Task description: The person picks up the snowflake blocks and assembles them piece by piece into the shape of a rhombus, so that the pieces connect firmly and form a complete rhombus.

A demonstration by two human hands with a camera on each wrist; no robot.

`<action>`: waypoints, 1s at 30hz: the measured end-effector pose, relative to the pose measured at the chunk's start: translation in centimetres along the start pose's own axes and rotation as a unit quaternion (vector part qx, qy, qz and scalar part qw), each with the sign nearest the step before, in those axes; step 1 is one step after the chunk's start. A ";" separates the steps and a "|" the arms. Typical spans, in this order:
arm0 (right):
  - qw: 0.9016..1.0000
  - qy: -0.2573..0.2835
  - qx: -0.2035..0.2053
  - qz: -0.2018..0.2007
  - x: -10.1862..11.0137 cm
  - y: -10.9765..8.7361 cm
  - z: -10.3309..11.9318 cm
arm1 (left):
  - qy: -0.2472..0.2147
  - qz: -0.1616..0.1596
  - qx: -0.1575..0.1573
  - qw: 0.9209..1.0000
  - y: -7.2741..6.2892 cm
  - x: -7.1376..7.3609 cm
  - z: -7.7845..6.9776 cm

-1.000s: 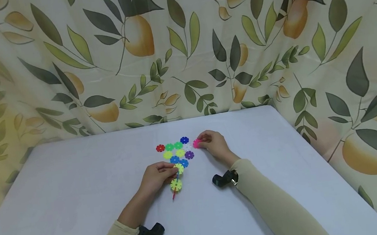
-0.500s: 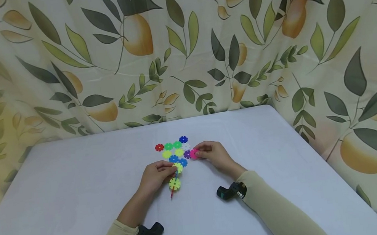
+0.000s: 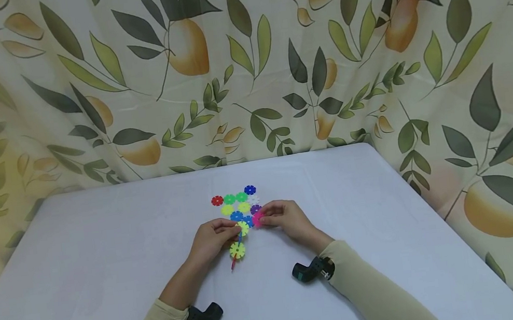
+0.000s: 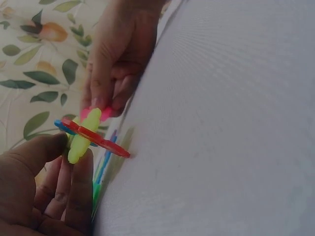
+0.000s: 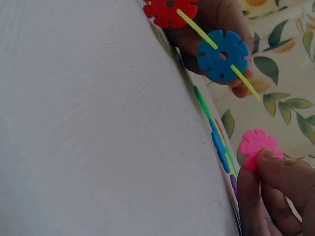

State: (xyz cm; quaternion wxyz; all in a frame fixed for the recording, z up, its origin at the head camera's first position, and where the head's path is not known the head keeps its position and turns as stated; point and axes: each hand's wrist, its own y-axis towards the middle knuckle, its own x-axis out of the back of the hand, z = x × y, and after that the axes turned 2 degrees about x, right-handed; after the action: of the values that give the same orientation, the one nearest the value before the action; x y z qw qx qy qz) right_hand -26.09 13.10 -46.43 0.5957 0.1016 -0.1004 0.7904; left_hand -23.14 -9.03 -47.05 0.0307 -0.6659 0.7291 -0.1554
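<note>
My left hand [image 3: 211, 242] pinches a short chain of notched plastic discs [image 3: 237, 250], slotted crosswise into each other. In the right wrist view a red disc [image 5: 170, 11] and a blue disc [image 5: 222, 55] face the camera, with yellow discs between and beyond them edge-on. Between thumb and fingers of my right hand [image 3: 288, 220] is a pink notched disc [image 5: 258, 145], apart from the chain in that view. Seen from the left wrist, the pink disc [image 4: 105, 113] shows behind a yellow disc [image 4: 84, 136] of the chain.
Several loose discs lie in a cluster just beyond my hands, among them a red disc [image 3: 217, 200], a green disc [image 3: 229, 199], a dark blue disc [image 3: 250, 190] and a purple disc [image 3: 255, 209]. They rest on a white-covered table [image 3: 106, 249]; a leaf-patterned curtain [image 3: 248, 77] hangs behind.
My right hand has brought the pink disc nearer, from the right of the loose discs down and left toward the chain. The left hand has stayed in place with the chain.
</note>
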 end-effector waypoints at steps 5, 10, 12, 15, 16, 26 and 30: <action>1.000 0.016 0.017 0.005 -0.4 -0.1 0.1 | 0.008 -0.002 0.002 1.000 0.0 -0.1 0.0; 0.999 0.015 0.034 0.007 -0.8 0.1 -0.2 | 0.008 -0.003 0.001 1.000 -0.1 0.0 -0.2; 0.999 0.014 0.038 0.011 -0.9 0.1 -0.3 | 0.009 -0.002 -0.001 1.000 -0.2 0.0 -0.2; 0.999 0.017 0.040 0.016 -1.0 0.1 -0.2 | 0.011 -0.001 -0.003 1.000 -0.2 0.1 -0.2; 0.999 0.019 0.042 0.018 -1.0 0.1 -0.1 | 0.012 -0.001 -0.003 1.000 -0.2 0.1 -0.2; 0.998 0.028 0.052 0.030 -1.1 0.0 0.0 | 0.024 -0.002 -0.005 1.000 -0.2 0.0 -0.1; 0.998 0.020 0.054 0.036 -1.1 0.0 0.1 | 0.025 -0.002 -0.004 1.000 -0.2 0.0 -0.1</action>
State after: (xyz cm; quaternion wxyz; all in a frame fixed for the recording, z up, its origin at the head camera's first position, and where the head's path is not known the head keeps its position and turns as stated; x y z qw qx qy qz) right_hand -25.77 12.03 -46.66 0.5625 0.1144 -0.0493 0.8174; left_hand -22.96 -9.06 -46.87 0.0092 -0.6635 0.7287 -0.1693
